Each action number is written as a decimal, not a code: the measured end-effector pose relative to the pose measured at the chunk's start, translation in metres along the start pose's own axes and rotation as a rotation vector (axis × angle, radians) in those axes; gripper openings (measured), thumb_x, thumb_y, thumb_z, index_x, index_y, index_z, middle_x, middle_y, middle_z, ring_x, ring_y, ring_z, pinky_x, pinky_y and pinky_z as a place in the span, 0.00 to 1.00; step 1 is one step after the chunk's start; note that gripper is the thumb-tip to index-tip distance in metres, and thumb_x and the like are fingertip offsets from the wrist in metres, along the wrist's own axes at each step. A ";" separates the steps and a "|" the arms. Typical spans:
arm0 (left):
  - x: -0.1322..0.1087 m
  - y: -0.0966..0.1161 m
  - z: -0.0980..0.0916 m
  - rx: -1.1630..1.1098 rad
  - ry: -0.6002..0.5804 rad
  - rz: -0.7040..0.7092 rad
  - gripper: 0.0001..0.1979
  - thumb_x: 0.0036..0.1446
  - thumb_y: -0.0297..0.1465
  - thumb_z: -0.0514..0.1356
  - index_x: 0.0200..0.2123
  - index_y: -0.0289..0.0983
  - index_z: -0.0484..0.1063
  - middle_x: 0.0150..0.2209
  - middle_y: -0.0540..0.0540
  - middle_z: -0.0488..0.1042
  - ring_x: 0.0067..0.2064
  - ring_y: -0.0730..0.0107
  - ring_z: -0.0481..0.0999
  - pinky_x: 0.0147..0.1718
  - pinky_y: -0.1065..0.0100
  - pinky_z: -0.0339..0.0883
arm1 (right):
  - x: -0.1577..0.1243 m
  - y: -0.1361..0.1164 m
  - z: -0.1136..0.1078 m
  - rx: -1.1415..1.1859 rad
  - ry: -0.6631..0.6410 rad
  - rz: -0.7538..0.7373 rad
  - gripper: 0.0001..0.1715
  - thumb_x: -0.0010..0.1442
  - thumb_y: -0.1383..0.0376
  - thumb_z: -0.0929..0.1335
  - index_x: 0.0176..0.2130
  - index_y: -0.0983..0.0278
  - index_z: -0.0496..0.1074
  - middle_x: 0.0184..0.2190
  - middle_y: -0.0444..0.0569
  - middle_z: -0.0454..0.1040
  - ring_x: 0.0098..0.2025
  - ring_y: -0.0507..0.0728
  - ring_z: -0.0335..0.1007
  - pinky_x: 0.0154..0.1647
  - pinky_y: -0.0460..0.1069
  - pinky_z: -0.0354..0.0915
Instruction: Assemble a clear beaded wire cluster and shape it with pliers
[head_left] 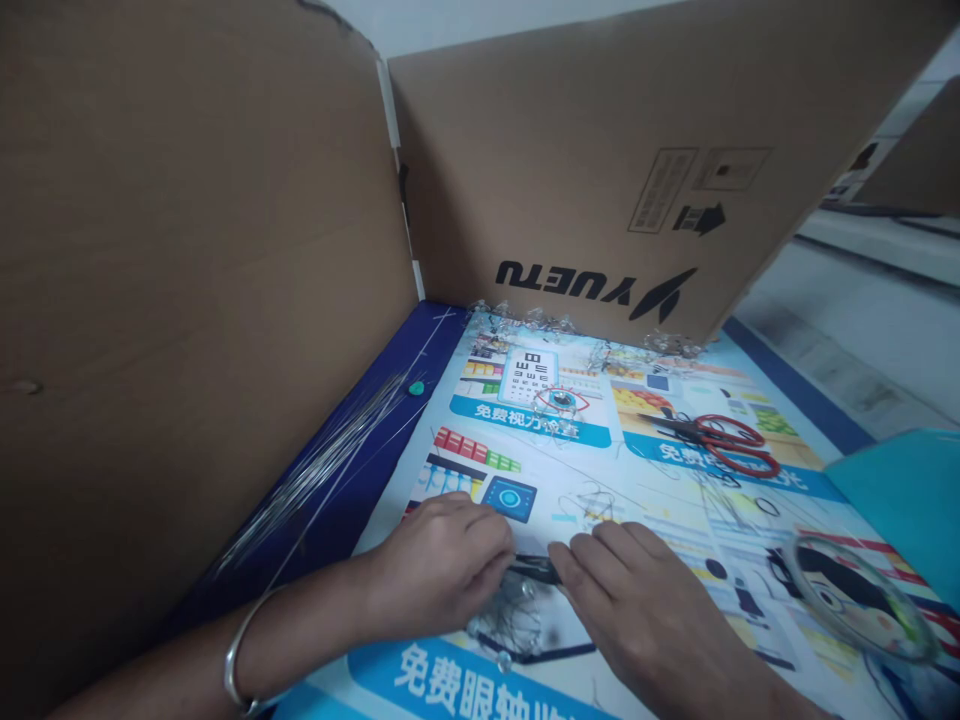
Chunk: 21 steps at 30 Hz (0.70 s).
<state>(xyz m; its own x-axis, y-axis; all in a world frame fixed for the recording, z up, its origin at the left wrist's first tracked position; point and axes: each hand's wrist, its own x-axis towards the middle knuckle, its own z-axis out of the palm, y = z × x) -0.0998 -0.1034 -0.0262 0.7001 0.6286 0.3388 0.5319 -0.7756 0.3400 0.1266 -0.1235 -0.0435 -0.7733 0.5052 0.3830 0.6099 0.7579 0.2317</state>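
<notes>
The wire piece (517,612), a tangle of fine strands with clear beads, lies low between the hands, over the printed sheet (577,490). Just above it, the dark pliers (536,568) span the gap between the hands. The right hand (634,590) is closed on the pliers. The left hand (450,555), a silvery bangle (231,668) at its wrist, has its fingers curled inward beside the pliers' other end; the fingertips are hidden, so how tightly they close, and on what, cannot be told. The sheet covers much of a dark-blue table (409,425). On it, to the right, are red-handled scissors (720,440), blades spread slightly, and a round clear object (862,600) near a teal sheet (907,500). At left lie a wire bundle (322,460) and a small green disc (416,388). Beaded pieces (525,318) line the foot of the back panel (562,170); it meets the left panel (195,250) at a corner, both of cardboard, screening much of the room. A pale wall (480,20) shows above.
</notes>
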 end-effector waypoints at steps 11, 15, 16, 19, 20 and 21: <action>0.000 -0.001 0.003 -0.104 0.108 -0.082 0.05 0.50 0.21 0.53 0.27 0.36 0.63 0.23 0.52 0.68 0.25 0.74 0.66 0.26 0.71 0.58 | 0.005 -0.002 -0.016 -0.014 0.014 -0.003 0.16 0.55 0.74 0.60 0.42 0.69 0.69 0.30 0.50 0.69 0.31 0.57 0.59 0.35 0.54 0.54; 0.000 -0.001 0.002 -0.116 0.104 -0.101 0.05 0.50 0.21 0.53 0.27 0.36 0.64 0.23 0.51 0.69 0.26 0.73 0.67 0.26 0.71 0.59 | 0.006 -0.004 -0.014 -0.016 -0.048 -0.007 0.13 0.53 0.72 0.62 0.41 0.67 0.68 0.29 0.48 0.67 0.30 0.57 0.58 0.33 0.53 0.52; 0.000 -0.001 0.002 -0.116 0.105 -0.102 0.05 0.50 0.21 0.53 0.27 0.36 0.64 0.23 0.51 0.69 0.26 0.73 0.67 0.26 0.71 0.59 | 0.007 -0.004 -0.013 -0.012 -0.060 -0.001 0.12 0.53 0.71 0.63 0.40 0.66 0.68 0.29 0.48 0.67 0.30 0.57 0.58 0.33 0.53 0.52; 0.001 -0.001 0.003 -0.115 0.106 -0.111 0.05 0.50 0.21 0.53 0.26 0.36 0.64 0.22 0.51 0.69 0.25 0.73 0.67 0.26 0.71 0.59 | 0.009 -0.005 -0.010 -0.005 -0.068 0.018 0.10 0.50 0.71 0.65 0.37 0.65 0.67 0.28 0.47 0.66 0.30 0.57 0.57 0.32 0.53 0.51; 0.001 -0.001 0.003 -0.115 0.105 -0.115 0.05 0.50 0.21 0.53 0.26 0.36 0.64 0.22 0.51 0.69 0.25 0.73 0.67 0.25 0.71 0.59 | 0.009 -0.005 -0.010 -0.008 -0.065 0.022 0.10 0.50 0.72 0.65 0.36 0.65 0.67 0.28 0.47 0.66 0.30 0.56 0.57 0.32 0.53 0.50; 0.001 -0.002 0.003 -0.116 0.105 -0.120 0.05 0.50 0.21 0.53 0.26 0.36 0.64 0.22 0.51 0.69 0.25 0.73 0.67 0.25 0.71 0.59 | 0.010 -0.006 -0.010 -0.009 -0.059 0.020 0.10 0.49 0.72 0.65 0.35 0.65 0.67 0.28 0.47 0.66 0.30 0.56 0.56 0.32 0.53 0.50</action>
<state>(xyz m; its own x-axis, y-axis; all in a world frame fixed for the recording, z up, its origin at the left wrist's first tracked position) -0.0987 -0.1018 -0.0295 0.5785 0.7231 0.3773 0.5452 -0.6869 0.4805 0.1171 -0.1269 -0.0316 -0.7695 0.5441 0.3344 0.6268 0.7437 0.2325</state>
